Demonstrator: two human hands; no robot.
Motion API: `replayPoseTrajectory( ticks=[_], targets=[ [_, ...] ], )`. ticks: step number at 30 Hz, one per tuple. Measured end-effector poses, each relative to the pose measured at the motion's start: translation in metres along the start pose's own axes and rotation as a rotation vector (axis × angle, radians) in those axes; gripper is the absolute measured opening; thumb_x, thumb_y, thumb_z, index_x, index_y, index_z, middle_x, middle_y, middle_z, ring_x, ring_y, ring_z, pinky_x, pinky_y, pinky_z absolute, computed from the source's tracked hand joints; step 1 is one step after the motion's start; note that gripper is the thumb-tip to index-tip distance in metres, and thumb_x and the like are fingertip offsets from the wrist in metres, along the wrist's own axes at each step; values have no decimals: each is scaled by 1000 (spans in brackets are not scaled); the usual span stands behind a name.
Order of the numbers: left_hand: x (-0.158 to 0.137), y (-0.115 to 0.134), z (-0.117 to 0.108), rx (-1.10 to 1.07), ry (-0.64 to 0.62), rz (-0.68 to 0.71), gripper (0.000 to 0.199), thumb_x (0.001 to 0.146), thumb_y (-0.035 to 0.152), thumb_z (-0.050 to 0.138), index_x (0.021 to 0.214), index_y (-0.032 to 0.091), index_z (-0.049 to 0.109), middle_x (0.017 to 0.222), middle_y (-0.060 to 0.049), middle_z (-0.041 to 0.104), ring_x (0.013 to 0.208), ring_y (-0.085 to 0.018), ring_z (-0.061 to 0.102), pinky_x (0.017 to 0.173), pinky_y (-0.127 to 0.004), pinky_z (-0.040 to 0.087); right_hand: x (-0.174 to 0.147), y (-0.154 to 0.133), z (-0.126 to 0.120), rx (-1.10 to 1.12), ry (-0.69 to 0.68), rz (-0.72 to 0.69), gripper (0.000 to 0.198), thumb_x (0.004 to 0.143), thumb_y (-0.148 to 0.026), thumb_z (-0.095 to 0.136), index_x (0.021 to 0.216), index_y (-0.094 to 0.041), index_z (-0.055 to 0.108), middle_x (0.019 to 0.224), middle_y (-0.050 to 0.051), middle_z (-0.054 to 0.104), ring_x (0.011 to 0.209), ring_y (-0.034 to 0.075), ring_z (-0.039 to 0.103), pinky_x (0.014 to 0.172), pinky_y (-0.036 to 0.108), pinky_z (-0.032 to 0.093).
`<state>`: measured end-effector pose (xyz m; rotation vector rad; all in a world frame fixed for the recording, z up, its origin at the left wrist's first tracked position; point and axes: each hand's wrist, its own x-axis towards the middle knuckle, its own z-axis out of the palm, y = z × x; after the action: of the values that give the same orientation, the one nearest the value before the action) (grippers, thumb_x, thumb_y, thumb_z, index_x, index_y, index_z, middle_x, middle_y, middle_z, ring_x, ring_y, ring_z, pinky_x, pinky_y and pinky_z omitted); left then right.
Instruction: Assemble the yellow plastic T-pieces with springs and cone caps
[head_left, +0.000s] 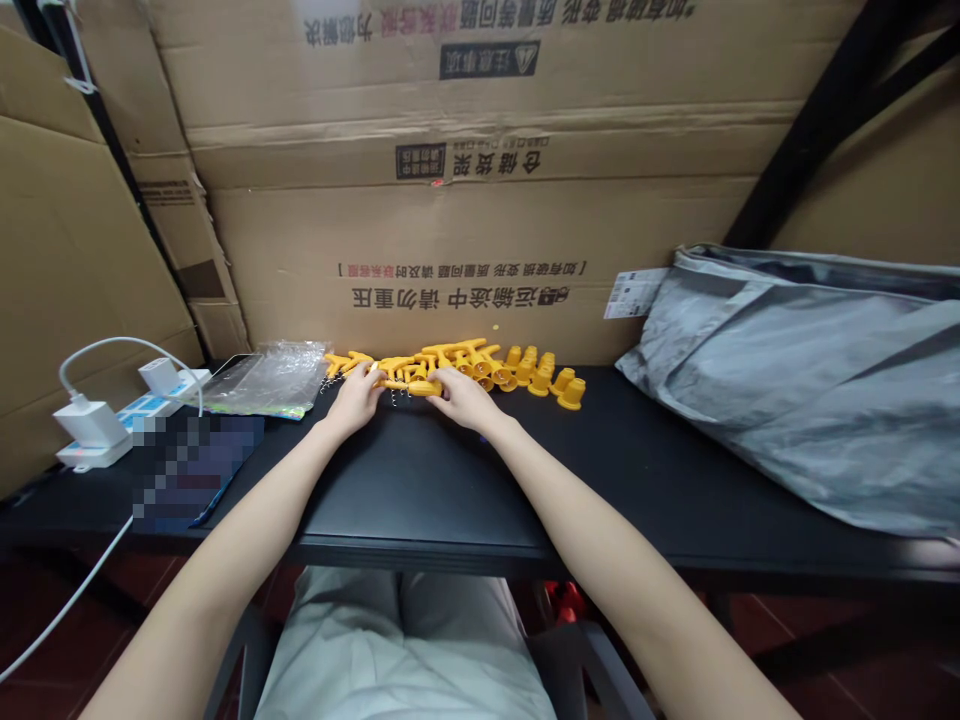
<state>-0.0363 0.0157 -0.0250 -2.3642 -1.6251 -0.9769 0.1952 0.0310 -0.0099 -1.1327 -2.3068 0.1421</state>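
Observation:
Both hands are at the front of a pile of yellow plastic corkscrew parts, against the cardboard at the back of the desk. My right hand (466,398) is closed on a yellow corkscrew (426,388), its fingers and thumb on the wide end. My left hand (358,398) pinches at the other side of the same yellow piece; its fingertips partly hide the contact. Yellow T-shaped handles (457,348) lie behind, some with thin metal spirals showing. Several yellow cup-shaped bases (571,394) stand to the right of the pile.
A grey fabric bag (795,390) fills the right side. At left lie clear plastic bags (277,375), a dark blurred-out flat item (202,470), and a power strip (139,412) with a white charger (91,424) and cable. A cardboard wall (480,230) borders the black desk (420,490).

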Motion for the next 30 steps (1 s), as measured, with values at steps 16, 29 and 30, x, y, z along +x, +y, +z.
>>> replayPoseTrajectory(
  ticks=[16,29,30],
  targets=[
    [-3,6,-6,-26,-125,-68,40,85,31,54,125,21,55,119,-9,66,109,-24,62,98,-40,47,0,6,1,29,43,-75,25,83,-14,59,108,-18,61,107,10,60,94,21,60,87,38,47],
    [-2,2,-9,-30,-67,-60,32,84,34,56,114,22,58,98,-5,70,89,-21,66,84,-34,49,3,13,-1,423,17,2,35,82,-17,61,116,-17,57,115,11,62,91,17,64,89,38,52],
    [-2,2,-9,-34,-67,-58,32,84,34,56,114,22,58,99,-5,70,90,-21,66,84,-34,49,3,14,-3,476,1,12,36,82,-17,61,117,-17,56,117,11,62,93,17,64,90,38,52]
  ],
)
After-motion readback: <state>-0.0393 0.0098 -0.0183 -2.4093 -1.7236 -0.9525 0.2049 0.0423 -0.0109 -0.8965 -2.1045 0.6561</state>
